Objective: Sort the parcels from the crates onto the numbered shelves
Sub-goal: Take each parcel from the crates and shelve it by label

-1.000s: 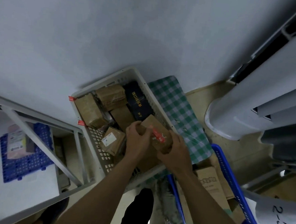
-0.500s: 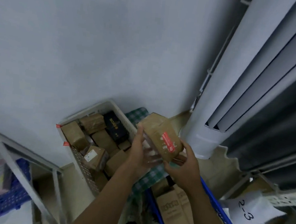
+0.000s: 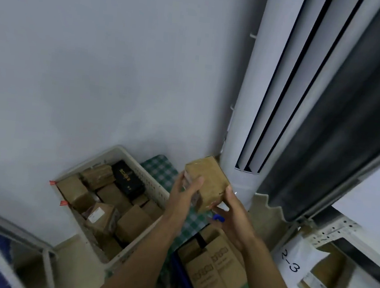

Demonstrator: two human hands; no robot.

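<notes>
Floor [image 3: 71, 262]: white crate [image 3: 122, 153] of brown parcels [image 3: 129, 222] against far wall; blue crate [image 3: 184, 281] of cartons [image 3: 220, 271] just right, nearer. White tower unit [image 3: 240, 186] stands far right. Right shelf [image 3: 339, 230], label 2-3 [image 3: 290, 260], carries a taped parcel [image 3: 320, 281].

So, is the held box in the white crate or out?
Out: left hand and right hand hold the box clear of the crate.
</notes>
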